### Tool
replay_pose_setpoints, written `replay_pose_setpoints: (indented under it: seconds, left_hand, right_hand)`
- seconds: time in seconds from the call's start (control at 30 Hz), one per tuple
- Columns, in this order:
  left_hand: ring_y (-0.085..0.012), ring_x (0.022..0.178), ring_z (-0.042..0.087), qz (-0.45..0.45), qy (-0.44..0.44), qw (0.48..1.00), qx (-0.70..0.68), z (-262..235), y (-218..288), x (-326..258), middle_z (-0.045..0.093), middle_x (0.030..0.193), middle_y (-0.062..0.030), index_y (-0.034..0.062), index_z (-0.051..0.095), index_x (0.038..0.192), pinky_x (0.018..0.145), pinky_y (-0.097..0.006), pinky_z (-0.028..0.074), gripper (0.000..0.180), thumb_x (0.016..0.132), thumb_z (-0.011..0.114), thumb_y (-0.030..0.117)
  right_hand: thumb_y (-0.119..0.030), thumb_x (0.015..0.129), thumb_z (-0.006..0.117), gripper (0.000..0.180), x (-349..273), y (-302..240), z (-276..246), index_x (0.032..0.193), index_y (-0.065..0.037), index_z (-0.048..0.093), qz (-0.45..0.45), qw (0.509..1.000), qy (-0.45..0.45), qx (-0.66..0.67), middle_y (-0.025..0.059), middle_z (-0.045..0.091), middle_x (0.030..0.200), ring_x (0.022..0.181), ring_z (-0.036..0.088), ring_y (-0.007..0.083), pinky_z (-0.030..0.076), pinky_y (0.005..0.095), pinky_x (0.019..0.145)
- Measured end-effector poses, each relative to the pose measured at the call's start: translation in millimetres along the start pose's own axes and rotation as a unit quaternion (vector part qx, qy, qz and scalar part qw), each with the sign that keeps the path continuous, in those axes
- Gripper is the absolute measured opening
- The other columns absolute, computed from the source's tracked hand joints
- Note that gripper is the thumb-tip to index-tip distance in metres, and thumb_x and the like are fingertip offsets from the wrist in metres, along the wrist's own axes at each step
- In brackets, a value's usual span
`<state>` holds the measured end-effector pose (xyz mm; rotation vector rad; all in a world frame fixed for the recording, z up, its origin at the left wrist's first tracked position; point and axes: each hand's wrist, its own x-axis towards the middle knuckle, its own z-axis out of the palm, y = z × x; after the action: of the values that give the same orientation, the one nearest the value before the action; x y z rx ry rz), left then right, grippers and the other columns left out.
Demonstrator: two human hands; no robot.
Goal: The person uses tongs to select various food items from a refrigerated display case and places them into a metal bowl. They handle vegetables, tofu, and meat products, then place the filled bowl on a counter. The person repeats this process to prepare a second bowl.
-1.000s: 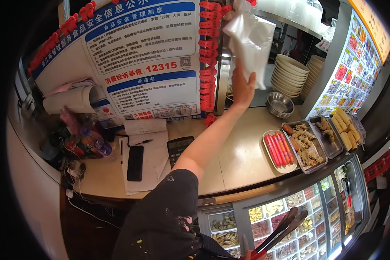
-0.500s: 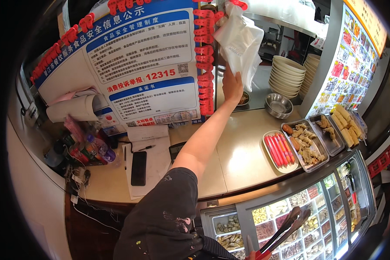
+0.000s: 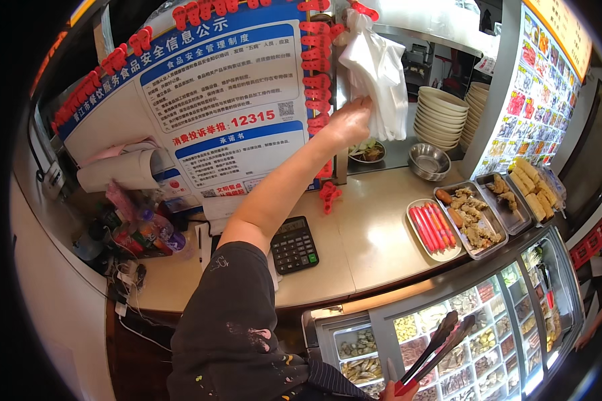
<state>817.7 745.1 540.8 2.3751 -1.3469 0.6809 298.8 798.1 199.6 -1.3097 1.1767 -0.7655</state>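
A bunch of white plastic bags (image 3: 380, 77) hangs at the back of the counter. My left hand (image 3: 352, 122) reaches up to its left edge, with the fingers bent against the thin plastic and partly hidden. Low in the picture, my right hand (image 3: 401, 393) grips the red handles of metal tongs (image 3: 436, 349). The dark tips of the tongs are a little apart with nothing between them, above a glass-topped display case (image 3: 374, 319) filled with trays of food.
A black calculator (image 3: 293, 246) lies beside my left arm. Red sausages on an oval plate (image 3: 457, 252) and fried food in a metal tray (image 3: 506, 244) line the counter's right. Steel bowls (image 3: 429, 162) and stacked pale bowls (image 3: 441, 117) stand behind. A notice board (image 3: 247, 150) has red clips (image 3: 316, 70).
My left hand has shifted slightly left and up along the bags, and its forearm swung left. The calculator now shows fully, while the arm covers the phone. The tongs stay nearly in place.
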Motion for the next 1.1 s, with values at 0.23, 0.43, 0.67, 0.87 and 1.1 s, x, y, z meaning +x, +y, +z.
replay_pose_setpoints:
  seconds: [0.23,0.43,0.67,0.87,1.1]
  left_hand:
    - [-0.0374,0.101,0.048,-0.090,0.009,0.995,-0.036,12,6,-39,0.038,0.122,-0.0229,0.0012,0.020,0.130,0.080,-0.042,0.044,0.069,0.068,0.050,0.010]
    - [-0.0368,0.095,0.052,-0.104,0.010,0.994,-0.032,41,-4,-73,0.037,0.122,-0.0224,-0.0018,0.018,0.129,0.075,-0.043,0.046,0.068,0.071,0.049,0.011]
    - [-0.0369,0.101,0.048,-0.099,0.043,0.990,-0.087,31,4,-79,0.041,0.119,-0.0236,-0.0021,0.030,0.125,0.083,-0.040,0.042,0.060,0.071,0.051,0.011]
    - [-0.0299,0.086,0.056,-0.080,0.230,0.964,-0.106,-9,6,-59,0.055,0.097,-0.0154,0.0031,0.051,0.104,0.073,-0.036,0.045,0.031,0.073,0.053,0.009]
    - [-0.0298,0.073,0.057,0.029,0.124,0.968,-0.217,60,43,-76,0.058,0.079,-0.0127,0.0055,0.056,0.082,0.064,-0.037,0.046,0.010,0.076,0.050,0.010]
  right_hand:
    - [-0.012,0.066,0.065,0.046,-3,-8,2,0.107,-0.005,0.044,-0.047,0.999,0.006,-0.017,0.0054,0.049,0.068,0.049,0.043,0.0131,0.038,0.0284,0.043]
    - [-0.016,0.066,0.069,0.045,-11,-9,-8,0.102,-0.004,0.046,-0.051,0.998,0.004,-0.042,0.0060,0.051,0.067,0.051,0.045,0.0137,0.040,0.0289,0.044]
    - [-0.018,0.067,0.070,0.045,-28,-26,-13,0.102,-0.003,0.047,-0.047,0.999,0.023,-0.002,0.0070,0.051,0.072,0.055,0.047,0.0140,0.041,0.0287,0.048]
    - [-0.016,0.068,0.069,0.042,-28,-2,-17,0.101,-0.004,0.046,-0.082,0.995,0.019,-0.046,0.0084,0.051,0.072,0.053,0.046,0.0140,0.040,0.0285,0.045]
    - [-0.012,0.068,0.067,0.048,-24,8,-9,0.108,-0.003,0.042,-0.059,0.998,0.017,-0.013,0.0072,0.049,0.071,0.050,0.045,0.0124,0.038,0.0262,0.042]
